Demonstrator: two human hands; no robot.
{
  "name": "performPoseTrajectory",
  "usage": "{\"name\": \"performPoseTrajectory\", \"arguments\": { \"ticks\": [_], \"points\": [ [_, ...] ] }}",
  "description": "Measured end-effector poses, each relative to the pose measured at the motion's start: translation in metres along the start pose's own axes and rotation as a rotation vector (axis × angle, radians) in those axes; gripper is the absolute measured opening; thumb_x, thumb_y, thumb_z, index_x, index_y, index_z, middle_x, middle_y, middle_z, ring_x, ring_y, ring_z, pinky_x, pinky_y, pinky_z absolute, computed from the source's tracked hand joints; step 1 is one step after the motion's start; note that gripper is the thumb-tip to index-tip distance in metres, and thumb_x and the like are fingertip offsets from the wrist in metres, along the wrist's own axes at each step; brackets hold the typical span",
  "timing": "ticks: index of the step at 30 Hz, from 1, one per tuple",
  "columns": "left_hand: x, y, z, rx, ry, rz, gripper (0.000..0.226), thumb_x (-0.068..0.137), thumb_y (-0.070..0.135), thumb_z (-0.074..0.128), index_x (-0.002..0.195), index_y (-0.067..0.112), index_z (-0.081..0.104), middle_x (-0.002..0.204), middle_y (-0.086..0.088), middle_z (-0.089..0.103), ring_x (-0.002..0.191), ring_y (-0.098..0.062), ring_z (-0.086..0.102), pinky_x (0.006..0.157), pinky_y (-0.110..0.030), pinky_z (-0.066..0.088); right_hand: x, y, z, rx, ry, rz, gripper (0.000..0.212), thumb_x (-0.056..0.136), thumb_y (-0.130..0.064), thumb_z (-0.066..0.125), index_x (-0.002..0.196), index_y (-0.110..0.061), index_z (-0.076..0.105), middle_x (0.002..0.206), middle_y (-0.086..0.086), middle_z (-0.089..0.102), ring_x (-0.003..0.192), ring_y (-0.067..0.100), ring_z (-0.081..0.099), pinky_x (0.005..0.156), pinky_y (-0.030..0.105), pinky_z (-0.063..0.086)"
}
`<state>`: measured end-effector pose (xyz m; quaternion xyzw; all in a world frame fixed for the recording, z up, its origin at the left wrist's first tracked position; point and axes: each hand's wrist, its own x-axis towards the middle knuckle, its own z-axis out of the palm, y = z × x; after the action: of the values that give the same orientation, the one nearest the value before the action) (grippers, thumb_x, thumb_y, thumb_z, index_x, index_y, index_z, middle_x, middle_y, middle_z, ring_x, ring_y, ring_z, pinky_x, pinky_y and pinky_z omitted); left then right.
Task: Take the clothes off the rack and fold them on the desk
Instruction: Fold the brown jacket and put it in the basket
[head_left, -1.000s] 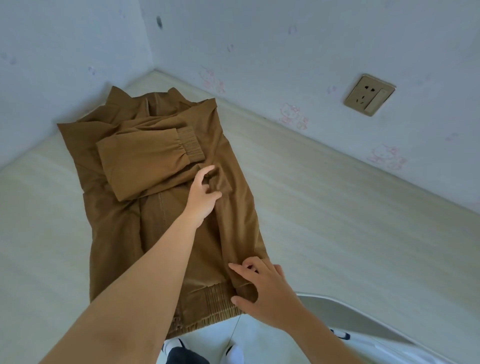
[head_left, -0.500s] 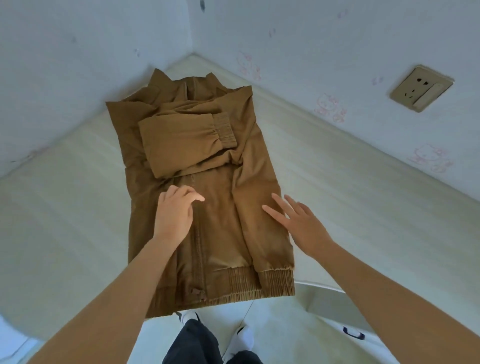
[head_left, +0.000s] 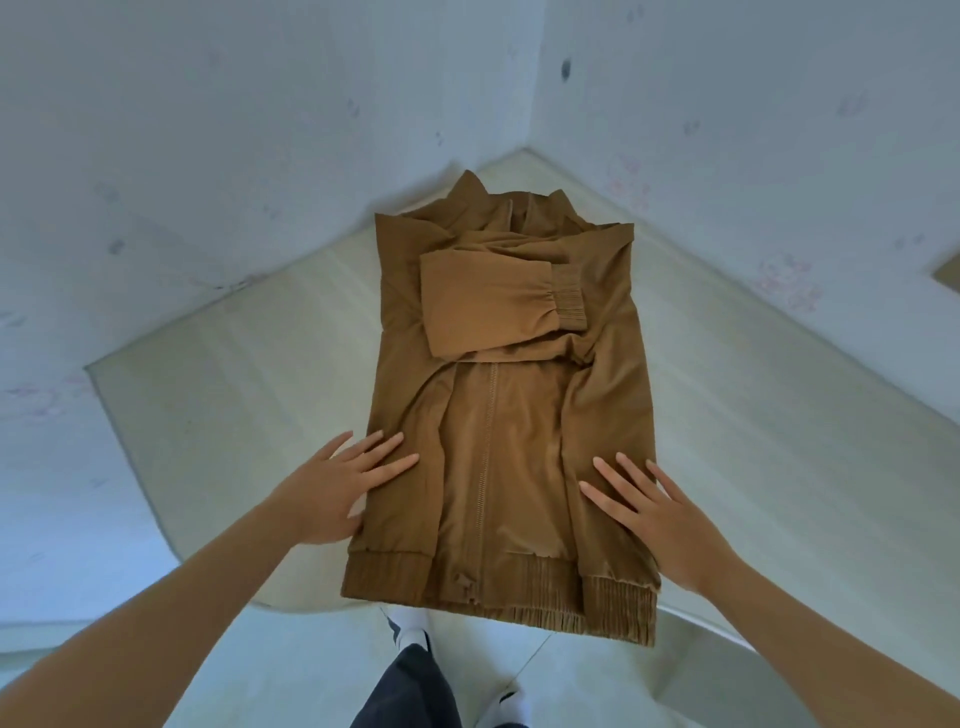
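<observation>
Left arm: bare, stretched forward from below the jacket's left side, palm down.
Left hand: flat at the jacket's left edge, just above the hem.
Left fingers: straight and spread, gripping nothing, tips resting on the cloth, palm partly off the jacket's edge.
Right arm: bare, reaching in from below the jacket's right side, palm down.
Right hand: flat on the jacket's folded-in right panel, near the hem.
Right fingers: straight, fanned out, holding nothing, lying on the cloth.
Jacket: brown, zipper up, between and under both sets of fingertips; sleeve folded across the chest, well beyond the fingers.
Desk: pale, under the jacket; hem hanging just past its near edge.
</observation>
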<state>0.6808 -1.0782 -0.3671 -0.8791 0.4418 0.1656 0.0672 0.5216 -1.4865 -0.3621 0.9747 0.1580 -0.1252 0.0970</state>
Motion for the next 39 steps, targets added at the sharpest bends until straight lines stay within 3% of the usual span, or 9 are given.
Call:
{"name": "performPoseTrajectory", "arguments": {
  "ticks": [6,10,14,19,23,29,33,36,39],
  "points": [
    [-0.022,0.001,0.02,-0.024,0.042,0.085,0.102,0.081,0.057,0.064,0.148,0.046,-0.012,0.16,0.007,-0.012,0.146,-0.018,-0.008,0.117,-0.041,-0.003,-0.011,-0.012,-0.001,0.029,-0.094,-0.037,0.11,0.061,-0.032,0.087,0.151,-0.036,0.024,0.158,0.007,0.027,0.141,0.032,0.032,0.114,0.049,0.028],
    [-0.025,0.016,0.007,-0.237,-0.057,-0.054,0.068,0.086,0.068,0.046,0.142,0.061,0.007,0.159,0.017,0.003,0.148,-0.012,0.002,0.117,-0.037,-0.01,-0.018,-0.016,-0.01,0.368,-0.135,0.019,0.069,0.088,-0.055,0.051,0.145,-0.056,0.012,0.158,-0.019,0.007,0.147,0.008,0.002,0.12,0.033,0.002],
    [-0.005,0.004,-0.055,-0.937,-0.227,-0.291,0.088,0.045,0.102,0.037,0.112,0.047,0.054,0.12,0.022,0.059,0.116,-0.005,0.054,0.112,-0.034,0.033,0.0,-0.011,-0.063,1.148,-0.188,0.452,0.024,0.1,-0.025,0.048,0.122,-0.032,0.051,0.131,-0.004,0.055,0.123,0.021,0.052,0.103,0.025,0.043],
    [0.026,-0.018,-0.086,-1.481,-0.058,-0.593,0.102,0.072,0.082,0.049,0.144,0.011,0.04,0.14,-0.006,0.052,0.124,-0.024,0.052,0.107,-0.038,0.04,0.035,0.028,-0.088,1.616,-0.204,0.67,0.084,0.079,-0.069,0.054,0.144,-0.018,0.04,0.136,-0.005,0.053,0.119,0.018,0.054,0.105,0.034,0.041],
    [0.034,-0.002,-0.052,-1.528,0.168,-0.877,0.085,0.082,0.071,0.046,0.138,0.007,0.046,0.137,-0.01,0.053,0.121,-0.032,0.051,0.104,-0.043,0.04,0.044,0.009,-0.055,1.554,-0.078,0.928,0.077,0.079,-0.064,0.06,0.129,-0.005,0.057,0.126,0.008,0.061,0.105,0.024,0.058,0.095,0.033,0.046],
    [0.008,0.018,-0.024,-1.536,0.378,-0.782,0.075,0.074,0.06,0.063,0.131,0.013,0.054,0.121,0.0,0.06,0.111,-0.023,0.056,0.102,-0.04,0.044,0.025,-0.021,-0.039,1.743,0.268,1.002,0.059,0.079,-0.06,0.058,0.114,-0.013,0.064,0.105,0.0,0.067,0.099,0.018,0.062,0.083,0.027,0.046],
    [0.01,0.022,-0.019,-1.437,0.481,-0.741,0.026,0.093,0.051,0.047,0.1,0.03,0.061,0.101,0.003,0.064,0.1,-0.019,0.059,0.081,-0.025,0.047,0.02,-0.035,-0.031,1.585,0.308,0.999,0.06,0.08,-0.062,0.061,0.09,-0.003,0.068,0.084,0.009,0.07,0.083,0.023,0.066,0.068,0.028,0.048],
    [0.021,0.017,-0.03,-1.31,0.558,-0.727,0.033,0.1,0.047,0.035,0.098,0.025,0.059,0.098,-0.004,0.063,0.092,-0.021,0.058,0.08,-0.031,0.047,0.03,-0.025,-0.033,1.381,0.455,1.084,0.068,0.086,-0.06,0.054,0.079,0.007,0.063,0.068,0.014,0.062,0.064,0.026,0.059,0.058,0.035,0.045],
    [0.025,0.005,-0.019,-1.133,0.535,-0.84,0.041,0.102,0.043,0.034,0.104,0.012,0.061,0.095,-0.004,0.062,0.093,-0.025,0.058,0.082,-0.037,0.044,0.033,-0.009,-0.019,1.308,0.434,1.215,0.053,0.096,-0.042,0.052,0.081,0.007,0.063,0.072,0.017,0.062,0.071,0.033,0.06,0.064,0.04,0.048]
  ]
}}
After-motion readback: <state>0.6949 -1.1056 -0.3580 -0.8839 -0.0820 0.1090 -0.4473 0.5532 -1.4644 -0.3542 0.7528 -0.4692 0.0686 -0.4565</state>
